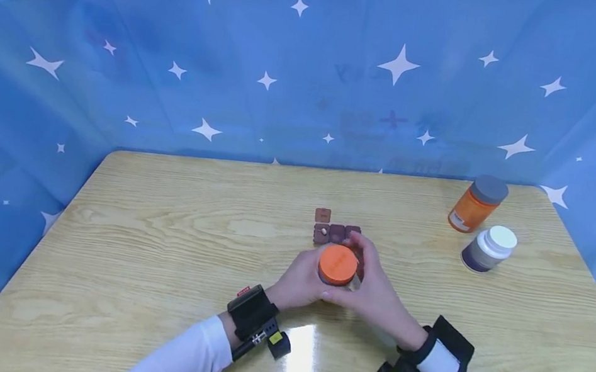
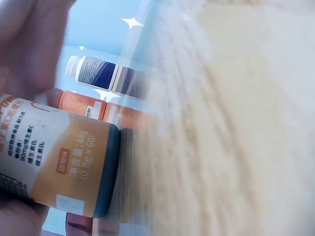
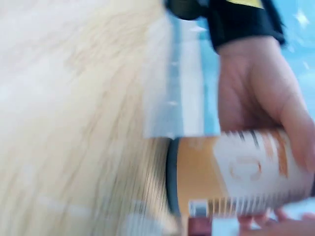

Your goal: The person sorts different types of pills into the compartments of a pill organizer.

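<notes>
Between my two hands stands a supplement bottle with an orange lid. Its orange and white label with printed text shows on the bottle, above a dark base. My left hand grips it from the left side. My right hand curls round it from the right, thumb in front and fingers behind. The right wrist view shows the bottle lying sideways across the picture, its base close over the wood. Just behind the hands sit several small brown square blocks, partly hidden by the right fingers.
At the back right of the wooden table stand an orange bottle with a grey lid and a white and dark blue bottle. A blue cloth with white stars hangs behind the table and along its sides.
</notes>
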Motion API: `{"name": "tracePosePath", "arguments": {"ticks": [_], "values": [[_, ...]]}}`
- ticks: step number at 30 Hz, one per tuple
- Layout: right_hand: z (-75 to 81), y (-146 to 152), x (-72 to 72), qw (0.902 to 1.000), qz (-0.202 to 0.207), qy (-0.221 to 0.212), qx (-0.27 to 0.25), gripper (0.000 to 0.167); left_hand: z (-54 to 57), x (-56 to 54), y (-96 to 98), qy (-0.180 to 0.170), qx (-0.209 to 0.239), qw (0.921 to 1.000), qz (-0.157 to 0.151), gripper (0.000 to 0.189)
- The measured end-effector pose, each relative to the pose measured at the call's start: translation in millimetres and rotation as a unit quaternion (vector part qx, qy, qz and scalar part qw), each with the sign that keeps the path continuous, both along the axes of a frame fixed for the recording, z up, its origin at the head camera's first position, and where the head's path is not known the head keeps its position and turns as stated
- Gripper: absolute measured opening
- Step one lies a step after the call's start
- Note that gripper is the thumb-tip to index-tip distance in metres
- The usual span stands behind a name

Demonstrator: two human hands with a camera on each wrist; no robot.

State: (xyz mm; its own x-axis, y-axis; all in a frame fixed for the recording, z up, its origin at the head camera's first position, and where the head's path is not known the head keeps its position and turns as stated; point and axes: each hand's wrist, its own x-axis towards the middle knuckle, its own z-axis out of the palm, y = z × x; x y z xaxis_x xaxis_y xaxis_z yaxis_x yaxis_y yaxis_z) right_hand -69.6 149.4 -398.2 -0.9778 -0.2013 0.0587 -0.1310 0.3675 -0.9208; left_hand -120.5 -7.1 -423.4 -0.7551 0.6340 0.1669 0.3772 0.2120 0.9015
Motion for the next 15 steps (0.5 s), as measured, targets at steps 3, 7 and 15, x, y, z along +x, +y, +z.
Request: {"name": "tracePosePath", "arguments": {"ticks": [3, 7, 15], "values": [[-4.6, 7.5, -1.6, 0.9973, 0.048, -0.048, 0.025, 0.095, 0.0, 0.8, 0.5, -0.018, 0.003, 0.9998, 0.009, 0.055], [-9.9, 5.7, -4.4, 0.9927, 0.061, -0.043, 0.095, 0.087, 0.2, 3.3, 0.8, -0.029, 0.004, 0.9992, 0.028, 0.056], [-15.0, -0.5, -3.9, 0.9856, -0.020, 0.025, 0.166, 0.059, 3.1, 8.2, 4.2, -0.002, -0.022, 0.9987, 0.046, 0.061]]}}
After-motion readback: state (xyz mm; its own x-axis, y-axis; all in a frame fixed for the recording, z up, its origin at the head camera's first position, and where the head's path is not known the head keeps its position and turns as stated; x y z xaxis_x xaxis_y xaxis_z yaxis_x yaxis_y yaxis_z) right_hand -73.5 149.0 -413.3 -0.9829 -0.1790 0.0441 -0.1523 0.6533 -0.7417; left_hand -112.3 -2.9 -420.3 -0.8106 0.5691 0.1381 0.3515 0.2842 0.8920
